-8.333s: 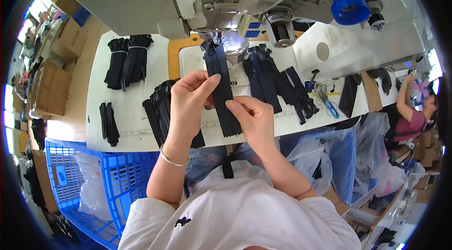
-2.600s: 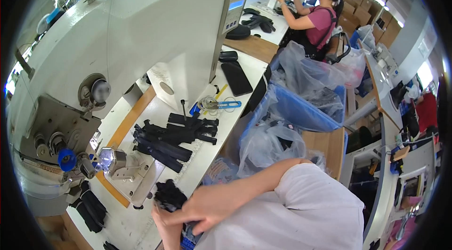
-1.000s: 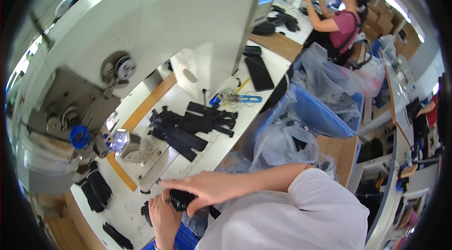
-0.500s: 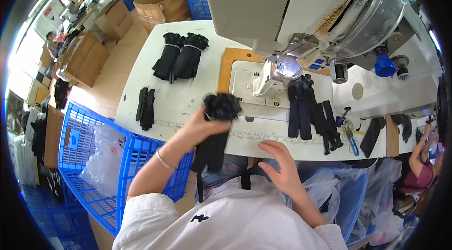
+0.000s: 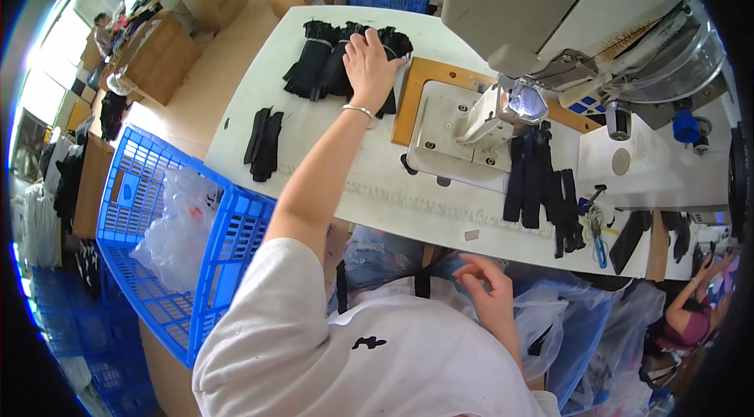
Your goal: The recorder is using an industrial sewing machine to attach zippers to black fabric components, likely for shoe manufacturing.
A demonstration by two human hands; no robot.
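My left hand (image 5: 367, 70) lies over a row of black fabric-strip bundles on the white sewing table, its fingers stretched out and thumb apart, holding nothing I can see. Beneath and beside it are the right bundle (image 5: 397, 42) and the middle bundle (image 5: 336, 75), partly covered. The left bundle (image 5: 306, 67) has a light tie near its ruffled end. Loosely bent and bare of any object, my right hand (image 5: 488, 291) hovers before the table's front edge, fingers a little apart.
A sewing machine head (image 5: 514, 103) occupies the table's right half. Black strips (image 5: 528, 181) lie beside it, near blue-handled snips (image 5: 600, 250). Smaller strips (image 5: 264, 144) rest at left. A blue crate (image 5: 224, 236) holding clear plastic stands left of me.
My left hand has carried a black bundle away from me and set it beside the other two; its grip has loosened. My right hand has drawn back from the table edge. The view has shifted.
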